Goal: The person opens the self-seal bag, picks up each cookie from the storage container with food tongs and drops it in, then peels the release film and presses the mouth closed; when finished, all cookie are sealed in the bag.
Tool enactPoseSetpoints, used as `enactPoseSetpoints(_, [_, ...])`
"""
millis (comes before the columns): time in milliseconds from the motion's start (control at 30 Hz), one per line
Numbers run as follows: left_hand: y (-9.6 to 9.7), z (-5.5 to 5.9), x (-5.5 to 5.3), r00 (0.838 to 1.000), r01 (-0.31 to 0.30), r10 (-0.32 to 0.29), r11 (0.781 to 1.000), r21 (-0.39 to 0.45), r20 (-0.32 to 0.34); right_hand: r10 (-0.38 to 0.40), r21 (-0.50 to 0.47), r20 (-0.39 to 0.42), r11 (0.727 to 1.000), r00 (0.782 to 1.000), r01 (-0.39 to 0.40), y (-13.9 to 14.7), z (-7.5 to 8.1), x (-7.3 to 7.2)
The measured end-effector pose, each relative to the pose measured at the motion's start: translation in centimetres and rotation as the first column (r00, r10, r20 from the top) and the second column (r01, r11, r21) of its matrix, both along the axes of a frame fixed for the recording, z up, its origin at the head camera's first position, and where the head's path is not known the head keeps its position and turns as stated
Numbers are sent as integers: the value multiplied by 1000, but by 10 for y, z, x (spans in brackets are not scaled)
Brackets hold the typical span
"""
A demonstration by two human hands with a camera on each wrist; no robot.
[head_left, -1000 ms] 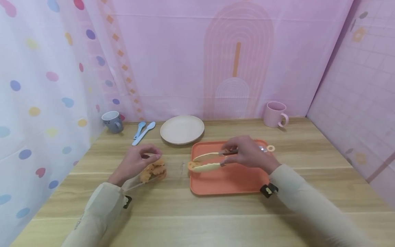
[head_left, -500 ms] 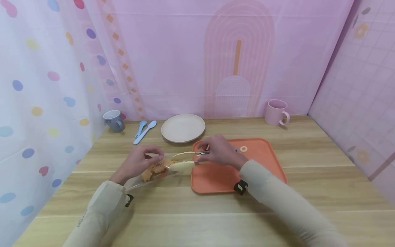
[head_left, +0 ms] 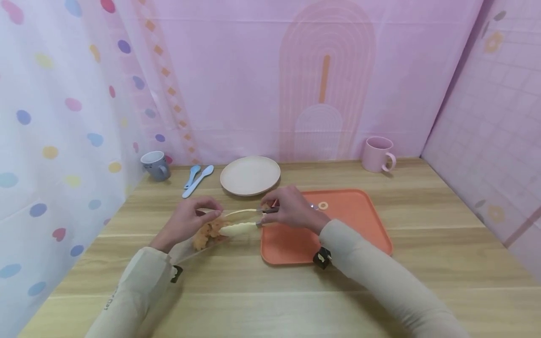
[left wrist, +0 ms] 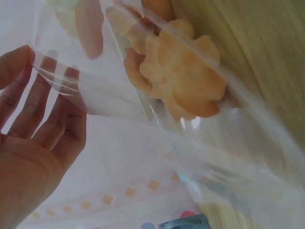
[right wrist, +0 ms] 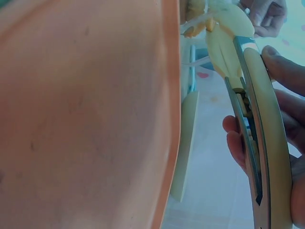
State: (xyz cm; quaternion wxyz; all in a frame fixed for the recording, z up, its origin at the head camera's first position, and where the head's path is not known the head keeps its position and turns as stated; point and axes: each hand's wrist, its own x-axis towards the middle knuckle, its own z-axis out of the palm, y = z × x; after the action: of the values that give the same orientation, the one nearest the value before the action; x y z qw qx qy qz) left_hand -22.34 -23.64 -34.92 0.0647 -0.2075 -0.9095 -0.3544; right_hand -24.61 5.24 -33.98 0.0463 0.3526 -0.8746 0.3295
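My left hand (head_left: 186, 225) pinches the edge of a clear plastic bag (left wrist: 114, 100) between thumb and forefinger, its other fingers spread behind the film in the left wrist view. Inside the bag lie several flower-shaped cookies (left wrist: 186, 71), golden brown. My right hand (head_left: 291, 209) grips a pair of tongs (right wrist: 271, 133) with cream-coloured tips and handles. Their two arms stand apart, and the tips reach left to the bag's mouth, overlapping the cookies in the head view. Whether a cookie sits between the tips I cannot tell.
An orange tray (head_left: 329, 234) lies under and beside the right forearm. Behind stand a beige plate (head_left: 250, 176), two light blue spoons (head_left: 198, 180), a grey-blue mug (head_left: 155, 166) at left and a pink mug (head_left: 375, 155) at right. Curtains close off the back and sides.
My right hand has moved left with the tongs, from over the tray to the bag's mouth. A cookie showed at the tips earlier. The left hand keeps its pinch.
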Motion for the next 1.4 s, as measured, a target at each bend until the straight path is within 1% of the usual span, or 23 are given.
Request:
enactPoseSetpoints(67, [-1,-1,0,1000,11,-11,1000,6,-5,18,12,-28,1000,999,-18,-3,-3,-1])
enactPoseSetpoints(167, [-2,-2,1,999,35,-35,999,10,-11,66,40,-78,997,995,-63,-6,-5,-2])
enactPoseSetpoints(233, [-3,-3,1,999,47,-47,999,15,-18,78,49,-94,996,992,-74,-6,-5,-3])
enactPoseSetpoints(300, [-4,-2,2,999,49,-49,998,26,-25,64,36,-90,997,994,-61,-7,-2,-4])
enactPoseSetpoints(433, [-7,-2,2,999,36,-34,998,47,-36,23,12,-35,1000,999,-22,-10,6,-5])
enactPoseSetpoints(533, [-7,-2,2,999,28,-26,998,56,-41,33,36,-30,999,999,-32,-14,9,-4])
enactPoseSetpoints(600, [-6,-2,2,999,24,-22,998,53,-49,35,53,-40,998,999,-33,-16,10,-4])
enactPoseSetpoints(667, [-6,-2,1,999,27,-24,998,57,-47,33,50,-42,998,999,-31,-19,11,-5])
enactPoseSetpoints(867, [-8,-6,4,997,51,-47,997,62,-65,67,20,41,997,997,-68,-32,9,-7])
enactPoseSetpoints(1033, [-10,-9,5,995,38,-35,999,26,-98,84,52,13,995,996,-85,-38,6,-7])
enactPoseSetpoints(1267, [-11,-12,5,987,37,-41,999,-28,-156,24,46,3,999,1000,-24,-38,5,-5])
enactPoseSetpoints(1400, [-12,-13,6,984,42,-45,999,-22,-174,6,9,7,1000,1000,-6,-32,7,-3])
